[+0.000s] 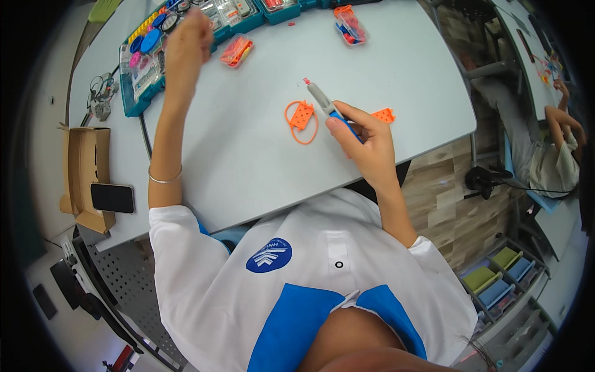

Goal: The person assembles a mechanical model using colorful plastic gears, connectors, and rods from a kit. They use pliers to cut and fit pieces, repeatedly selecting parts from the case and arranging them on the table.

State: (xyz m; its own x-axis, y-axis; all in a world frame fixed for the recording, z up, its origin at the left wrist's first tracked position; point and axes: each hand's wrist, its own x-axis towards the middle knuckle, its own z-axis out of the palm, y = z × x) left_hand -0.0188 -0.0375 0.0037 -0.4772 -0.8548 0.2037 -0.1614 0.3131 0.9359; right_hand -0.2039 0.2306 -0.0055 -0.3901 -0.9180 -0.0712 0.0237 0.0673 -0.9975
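My right hand (365, 137) is closed round a grey-and-blue pen-shaped tool (322, 99), its fingers wrapped on the blue end. A small pink-red bit (306, 80) sits at the tool's tip, just above the table. Left of the tool lies an orange perforated plate (302, 115) with a thin orange band (300, 142) looped about it. Another orange perforated plate (385, 116) shows partly behind my right fingers. My left hand (189, 37) reaches forward over the teal parts case (141, 106); motion smears its fingers, so their grip is unclear.
Two clear boxes of coloured parts, one near (237, 51) and one farther right (351, 26), stand on the white table (248, 161). At left are an open cardboard box (87, 161), a phone (112, 198) and a cabled grey device (101, 108). Another person (555, 155) sits at far right.
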